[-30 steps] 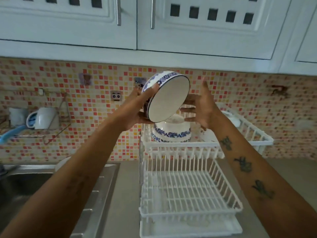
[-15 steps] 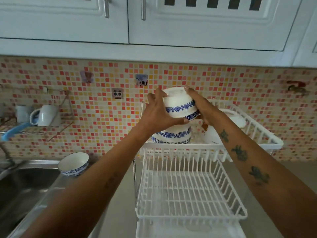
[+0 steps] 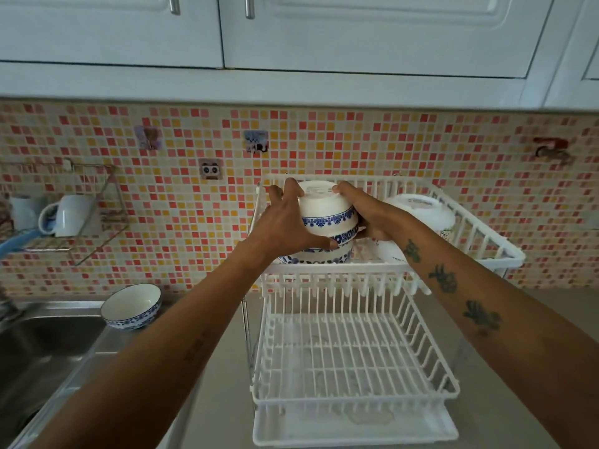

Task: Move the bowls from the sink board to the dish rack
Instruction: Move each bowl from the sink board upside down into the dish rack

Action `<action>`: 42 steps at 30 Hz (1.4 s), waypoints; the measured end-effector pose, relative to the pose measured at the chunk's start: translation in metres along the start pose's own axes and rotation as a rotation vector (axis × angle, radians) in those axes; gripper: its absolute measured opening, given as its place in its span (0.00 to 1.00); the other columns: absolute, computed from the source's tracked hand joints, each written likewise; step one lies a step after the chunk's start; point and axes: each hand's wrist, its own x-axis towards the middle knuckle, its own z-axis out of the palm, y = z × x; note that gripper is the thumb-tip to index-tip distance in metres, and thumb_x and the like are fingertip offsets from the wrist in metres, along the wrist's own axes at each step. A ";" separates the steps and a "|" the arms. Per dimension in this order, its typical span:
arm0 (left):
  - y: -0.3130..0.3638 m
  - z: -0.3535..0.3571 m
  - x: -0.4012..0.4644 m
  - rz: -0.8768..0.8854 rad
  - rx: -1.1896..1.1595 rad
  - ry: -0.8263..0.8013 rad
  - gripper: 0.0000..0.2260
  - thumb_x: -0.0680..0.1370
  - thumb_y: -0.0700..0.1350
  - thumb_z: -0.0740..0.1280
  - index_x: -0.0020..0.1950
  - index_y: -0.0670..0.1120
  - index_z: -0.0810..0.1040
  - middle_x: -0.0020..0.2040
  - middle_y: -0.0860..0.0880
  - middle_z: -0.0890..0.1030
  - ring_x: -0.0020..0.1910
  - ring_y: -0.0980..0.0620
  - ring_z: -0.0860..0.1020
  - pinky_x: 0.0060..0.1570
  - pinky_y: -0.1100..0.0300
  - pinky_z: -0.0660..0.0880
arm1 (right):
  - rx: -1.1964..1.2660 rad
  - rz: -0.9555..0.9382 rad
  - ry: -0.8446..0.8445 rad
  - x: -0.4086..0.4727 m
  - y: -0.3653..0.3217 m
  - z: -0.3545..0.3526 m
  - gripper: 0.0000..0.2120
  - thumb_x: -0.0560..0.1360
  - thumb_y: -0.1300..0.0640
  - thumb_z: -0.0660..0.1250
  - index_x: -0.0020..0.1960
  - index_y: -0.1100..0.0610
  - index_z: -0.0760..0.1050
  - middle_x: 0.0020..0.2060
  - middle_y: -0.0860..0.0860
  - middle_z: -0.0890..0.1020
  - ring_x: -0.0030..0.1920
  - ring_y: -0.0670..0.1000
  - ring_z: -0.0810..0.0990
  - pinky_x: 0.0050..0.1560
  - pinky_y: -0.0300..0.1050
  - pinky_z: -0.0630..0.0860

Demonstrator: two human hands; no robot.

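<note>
A white bowl with a blue floral band [image 3: 324,207] is upside down on top of another overturned blue-patterned bowl [image 3: 327,254] in the upper tier of the white dish rack [image 3: 340,270]. My left hand [image 3: 288,222] grips its left side and my right hand [image 3: 363,212] holds its right side. One more matching bowl [image 3: 131,306] stands upright on the steel sink board [image 3: 94,354] at the left, by the wall.
Overturned white dishes [image 3: 421,209] fill the right of the upper tier. The rack's lower tier [image 3: 350,358] holds nothing, above a drip tray [image 3: 353,426]. A steel sink [image 3: 39,345] lies at left. A wall shelf holds a white mug [image 3: 73,215]. Cabinets hang overhead.
The bowl went from tilted in the air to upside down, then came down onto the bowl in the upper tier. Both hands stayed on it.
</note>
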 end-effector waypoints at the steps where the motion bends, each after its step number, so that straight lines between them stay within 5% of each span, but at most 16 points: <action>1: 0.000 0.000 0.000 -0.012 0.002 -0.012 0.45 0.59 0.55 0.82 0.66 0.42 0.61 0.64 0.42 0.64 0.52 0.49 0.69 0.48 0.60 0.71 | 0.002 0.006 0.000 0.001 0.000 0.000 0.22 0.75 0.37 0.56 0.60 0.50 0.70 0.50 0.53 0.80 0.54 0.55 0.77 0.63 0.54 0.72; 8: -0.005 0.004 0.002 -0.066 0.040 -0.088 0.50 0.56 0.56 0.82 0.68 0.43 0.58 0.64 0.42 0.63 0.60 0.43 0.72 0.55 0.53 0.76 | 0.015 0.032 -0.023 0.002 0.004 0.002 0.19 0.77 0.43 0.58 0.62 0.53 0.70 0.53 0.54 0.80 0.57 0.56 0.77 0.62 0.53 0.72; 14: -0.008 0.004 0.002 -0.058 0.083 -0.148 0.52 0.56 0.56 0.82 0.70 0.42 0.56 0.66 0.40 0.62 0.60 0.38 0.74 0.57 0.49 0.77 | 0.050 0.053 -0.047 -0.003 0.004 0.003 0.13 0.79 0.48 0.57 0.59 0.54 0.67 0.45 0.51 0.77 0.53 0.56 0.76 0.58 0.50 0.71; 19: -0.011 0.008 0.002 -0.068 0.153 -0.162 0.54 0.56 0.62 0.80 0.71 0.41 0.55 0.67 0.38 0.62 0.69 0.38 0.62 0.69 0.47 0.65 | -0.004 0.035 0.014 0.002 0.009 0.006 0.19 0.77 0.43 0.58 0.62 0.55 0.70 0.60 0.55 0.79 0.59 0.56 0.77 0.64 0.53 0.72; 23: -0.010 -0.007 0.004 0.013 0.097 -0.024 0.47 0.61 0.62 0.78 0.70 0.41 0.60 0.70 0.40 0.60 0.72 0.41 0.55 0.73 0.46 0.59 | -0.273 -0.236 0.277 -0.003 -0.003 0.014 0.33 0.73 0.37 0.59 0.70 0.56 0.70 0.71 0.54 0.72 0.68 0.55 0.72 0.68 0.51 0.68; 27: -0.025 -0.044 0.002 -0.046 -0.147 0.152 0.29 0.73 0.58 0.70 0.66 0.43 0.66 0.67 0.43 0.65 0.67 0.45 0.63 0.67 0.53 0.62 | -0.258 -0.547 0.396 -0.014 -0.038 0.040 0.20 0.78 0.50 0.60 0.68 0.56 0.73 0.70 0.54 0.72 0.69 0.53 0.71 0.62 0.42 0.65; 30: -0.064 -0.072 0.000 -0.207 -0.219 0.177 0.23 0.76 0.61 0.63 0.62 0.45 0.69 0.66 0.43 0.69 0.63 0.45 0.72 0.63 0.49 0.71 | -0.182 -0.660 0.333 -0.019 -0.067 0.085 0.17 0.78 0.53 0.61 0.64 0.57 0.76 0.66 0.53 0.75 0.64 0.50 0.74 0.62 0.44 0.70; 32: -0.094 -0.092 -0.010 -0.289 -0.266 0.187 0.19 0.78 0.61 0.61 0.55 0.47 0.71 0.63 0.40 0.74 0.52 0.48 0.77 0.50 0.52 0.76 | -0.153 -0.704 0.250 -0.017 -0.084 0.125 0.16 0.78 0.55 0.61 0.63 0.57 0.76 0.61 0.52 0.78 0.57 0.48 0.77 0.58 0.42 0.73; 35: -0.137 -0.122 -0.032 -0.352 -0.237 0.186 0.18 0.80 0.58 0.58 0.46 0.43 0.73 0.45 0.38 0.78 0.38 0.50 0.72 0.40 0.58 0.70 | -0.139 -0.749 0.095 -0.014 -0.103 0.191 0.16 0.78 0.56 0.60 0.64 0.56 0.74 0.55 0.50 0.79 0.42 0.42 0.76 0.43 0.38 0.74; 38: -0.183 -0.156 -0.057 -0.447 -0.276 0.141 0.15 0.83 0.53 0.56 0.42 0.45 0.71 0.36 0.47 0.72 0.33 0.53 0.70 0.35 0.60 0.67 | -0.138 -0.736 -0.047 -0.008 -0.113 0.257 0.18 0.78 0.57 0.60 0.67 0.54 0.71 0.68 0.54 0.72 0.46 0.43 0.76 0.43 0.40 0.76; 42: -0.262 -0.195 -0.086 -0.744 -0.359 -0.082 0.16 0.82 0.55 0.56 0.49 0.46 0.76 0.48 0.48 0.80 0.48 0.50 0.79 0.54 0.52 0.75 | -0.132 -0.638 -0.221 0.006 -0.113 0.332 0.19 0.77 0.60 0.60 0.68 0.56 0.71 0.71 0.53 0.70 0.70 0.52 0.70 0.60 0.45 0.72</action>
